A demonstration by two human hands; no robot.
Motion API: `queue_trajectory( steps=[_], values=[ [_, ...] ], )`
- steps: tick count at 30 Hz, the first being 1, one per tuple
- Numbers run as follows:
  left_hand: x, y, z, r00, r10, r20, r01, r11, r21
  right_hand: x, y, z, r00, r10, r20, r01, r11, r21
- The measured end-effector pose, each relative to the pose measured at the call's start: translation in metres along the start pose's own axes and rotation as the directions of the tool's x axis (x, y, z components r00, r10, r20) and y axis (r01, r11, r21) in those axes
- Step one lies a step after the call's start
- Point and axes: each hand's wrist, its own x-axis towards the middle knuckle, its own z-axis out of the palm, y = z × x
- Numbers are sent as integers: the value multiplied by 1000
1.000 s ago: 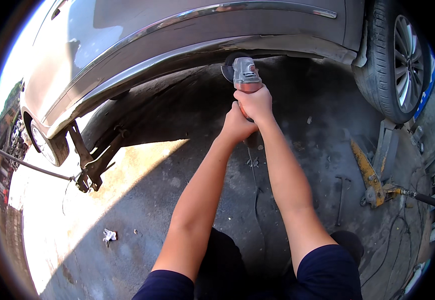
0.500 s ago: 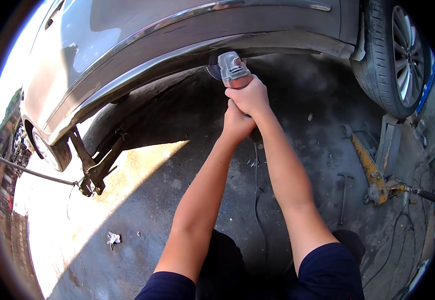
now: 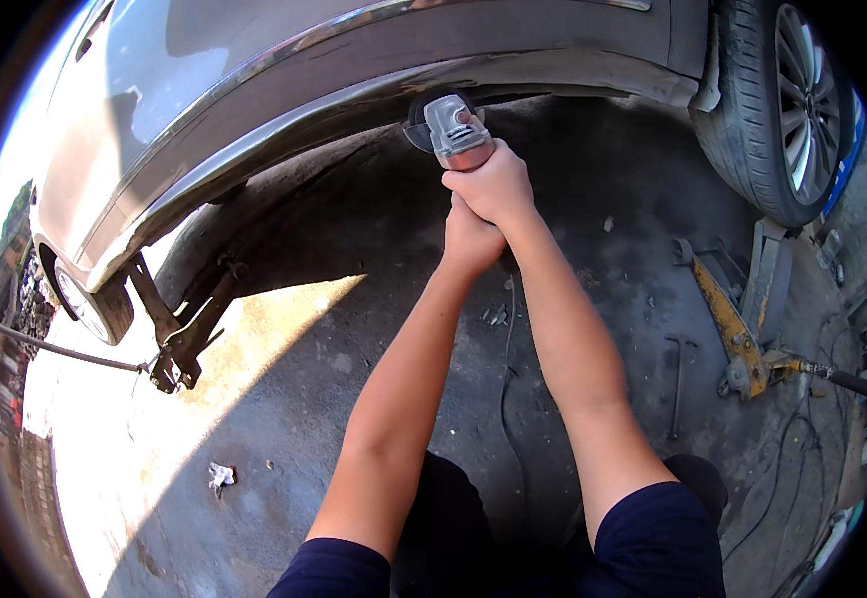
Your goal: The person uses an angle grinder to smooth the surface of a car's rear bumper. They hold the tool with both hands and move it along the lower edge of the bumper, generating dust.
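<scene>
An angle grinder with a grey head and a dark disc is held out at arm's length against the lower sill of a raised grey car. My right hand is wrapped round its body just behind the head. Closer to me, my left hand is closed round the rear of the grinder, overlapping the right; the handle there is mostly hidden. A dark guard shows at the disc's left side. From below my hands a thin cable trails down to the floor.
A yellow jack stands at right below the wheel, near a T-shaped metal tool on the concrete floor. Another jack is at left, its long handle reaching outward. White scrap lies at lower left.
The whole view has shifted slightly, with the car and floor a little further up and left. Both hands keep their grip, and more of the grinder's disc shows beside its head.
</scene>
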Motion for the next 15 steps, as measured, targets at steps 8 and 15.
queue_trajectory(
  steps=[8, 15],
  values=[
    [-3, 13, -11, 996, 82, -41, -84, 996, -38, -3, -25, 5, 996, 34, 83, -30, 999, -44],
    [-1, 13, -10, 996, 60, 71, -57, 997, -45, -4, -4, 3, 995, 91, -30, -89, 995, 39]
  ],
)
